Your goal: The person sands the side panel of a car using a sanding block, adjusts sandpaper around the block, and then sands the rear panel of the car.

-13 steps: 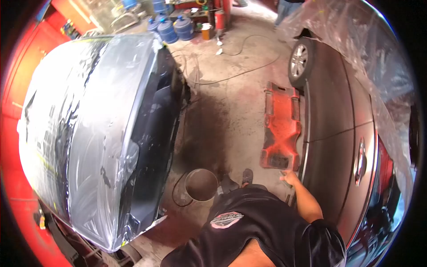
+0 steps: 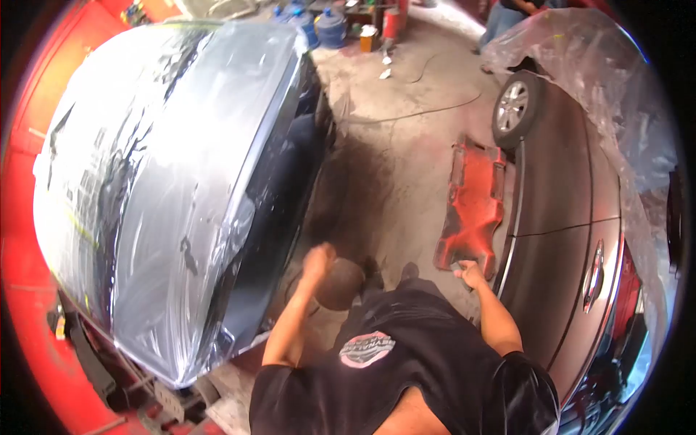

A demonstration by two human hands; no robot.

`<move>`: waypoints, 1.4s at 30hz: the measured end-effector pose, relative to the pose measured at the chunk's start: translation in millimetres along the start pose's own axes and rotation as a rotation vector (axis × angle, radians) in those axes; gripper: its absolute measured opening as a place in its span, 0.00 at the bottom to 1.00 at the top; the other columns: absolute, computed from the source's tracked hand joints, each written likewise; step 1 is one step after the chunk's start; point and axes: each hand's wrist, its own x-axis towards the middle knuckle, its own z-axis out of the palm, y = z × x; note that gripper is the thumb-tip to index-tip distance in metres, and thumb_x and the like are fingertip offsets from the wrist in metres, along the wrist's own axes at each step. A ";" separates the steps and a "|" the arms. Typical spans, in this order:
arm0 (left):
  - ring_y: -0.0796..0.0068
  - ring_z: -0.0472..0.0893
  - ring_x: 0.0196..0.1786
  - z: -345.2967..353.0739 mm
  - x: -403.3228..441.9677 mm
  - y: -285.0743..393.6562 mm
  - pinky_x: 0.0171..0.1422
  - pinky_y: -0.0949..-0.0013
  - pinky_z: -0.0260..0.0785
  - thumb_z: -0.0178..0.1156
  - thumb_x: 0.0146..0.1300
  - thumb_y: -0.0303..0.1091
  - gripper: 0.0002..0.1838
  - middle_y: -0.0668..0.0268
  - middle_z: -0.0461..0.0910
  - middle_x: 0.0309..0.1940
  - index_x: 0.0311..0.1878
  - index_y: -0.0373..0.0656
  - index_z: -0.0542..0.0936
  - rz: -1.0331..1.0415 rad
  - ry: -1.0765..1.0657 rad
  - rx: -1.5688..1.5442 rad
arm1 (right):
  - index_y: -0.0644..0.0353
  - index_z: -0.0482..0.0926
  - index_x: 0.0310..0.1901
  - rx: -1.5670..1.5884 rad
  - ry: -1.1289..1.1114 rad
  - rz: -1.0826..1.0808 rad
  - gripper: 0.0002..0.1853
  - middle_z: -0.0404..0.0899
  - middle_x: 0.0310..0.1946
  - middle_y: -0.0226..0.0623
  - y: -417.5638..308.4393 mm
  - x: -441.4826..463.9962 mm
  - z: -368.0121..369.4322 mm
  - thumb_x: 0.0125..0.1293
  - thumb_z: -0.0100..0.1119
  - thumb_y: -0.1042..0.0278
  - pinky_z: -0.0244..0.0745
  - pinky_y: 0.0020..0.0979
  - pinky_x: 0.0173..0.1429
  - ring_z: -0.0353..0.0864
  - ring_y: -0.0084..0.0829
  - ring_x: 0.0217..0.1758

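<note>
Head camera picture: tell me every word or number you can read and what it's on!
"REYNALD…", probably, on the oval pink-and-white badge on the black cloth shirt; ending blurred.
"CAR", apparently, below it; what follows is blurred.
Too small or blurred: any writing on the blue plastic jugs or the grey object in the right hand.

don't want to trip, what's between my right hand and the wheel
In the head view, the red creeper lies between your right hand and the wheel.

A car repair workshop. Plastic sheeting (image 2: pixel 580 58) partly drapes a car (image 2: pixel 554 181). A red creeper (image 2: pixel 475 192) lies on the concrete floor (image 2: pixel 409 174).
</note>
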 end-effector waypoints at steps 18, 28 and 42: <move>0.35 0.57 0.87 -300.8 128.8 118.8 0.87 0.28 0.51 0.69 0.72 0.49 0.45 0.44 0.63 0.83 0.88 0.50 0.62 0.008 0.664 0.577 | 0.53 0.86 0.68 -0.292 -0.123 -0.082 0.34 0.89 0.62 0.50 -65.3 166.3 14.1 0.62 0.80 0.51 0.78 0.45 0.74 0.87 0.48 0.68; 0.35 0.60 0.86 -297.8 133.0 116.5 0.85 0.28 0.54 0.62 0.77 0.49 0.39 0.44 0.63 0.83 0.86 0.50 0.65 -0.018 0.652 0.725 | 0.57 0.89 0.64 -0.175 -0.157 -0.009 0.34 0.90 0.60 0.49 -40.6 182.5 28.1 0.55 0.85 0.56 0.80 0.41 0.71 0.89 0.42 0.64; 0.37 0.61 0.86 -296.3 127.8 119.8 0.87 0.30 0.52 0.60 0.79 0.51 0.38 0.47 0.63 0.84 0.87 0.53 0.64 -0.033 0.651 0.711 | 0.55 0.87 0.67 -0.230 -0.168 -0.033 0.34 0.89 0.63 0.44 -118.6 184.4 -22.5 0.58 0.82 0.54 0.79 0.42 0.74 0.87 0.45 0.68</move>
